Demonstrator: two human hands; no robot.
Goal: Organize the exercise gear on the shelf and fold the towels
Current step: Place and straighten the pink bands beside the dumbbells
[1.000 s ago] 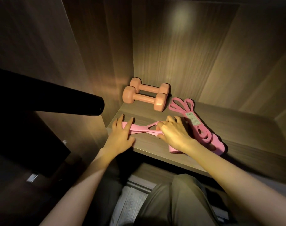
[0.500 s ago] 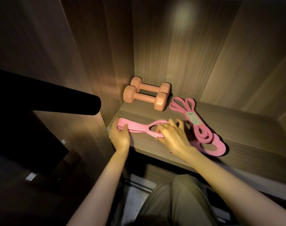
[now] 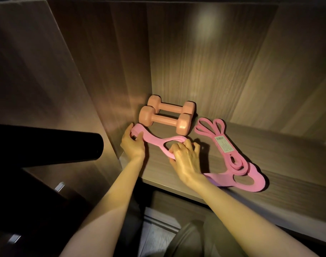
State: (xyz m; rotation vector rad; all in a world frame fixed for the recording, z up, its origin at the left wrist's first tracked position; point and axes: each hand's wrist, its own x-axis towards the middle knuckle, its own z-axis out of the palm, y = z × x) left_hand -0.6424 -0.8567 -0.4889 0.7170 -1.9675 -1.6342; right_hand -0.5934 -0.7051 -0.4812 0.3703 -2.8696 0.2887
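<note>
the left hand (image 3: pixel 133 145) pinches the far left end of the pink stretch strap (image 3: pixel 154 140), thumb on one side and fingers curled round the other, right at the corner where the shelf (image 3: pixel 288 164) meets the left side wall. the right hand (image 3: pixel 184 156) grasps the same strap further along, its fingers curled over the rim of the strap's oval opening. between the two hands the strap lies flat on the shelf board; past the right wrist it runs on to a second oval loop near the shelf's front edge. just behind the strap's left end lie two orange dumbbells (image 3: pixel 164 122) side by side and parallel, tucked into the back left corner, the nearer one almost touching the strap. to the right of them a coiled pink resistance band (image 3: pixel 210 128) with a pale label (image 3: pixel 223 147) lies on the board, its lower end overlapping the strap's second loop. a black cylinder (image 3: pixel 47 143) juts in from the left, outside the shelf wall
</note>
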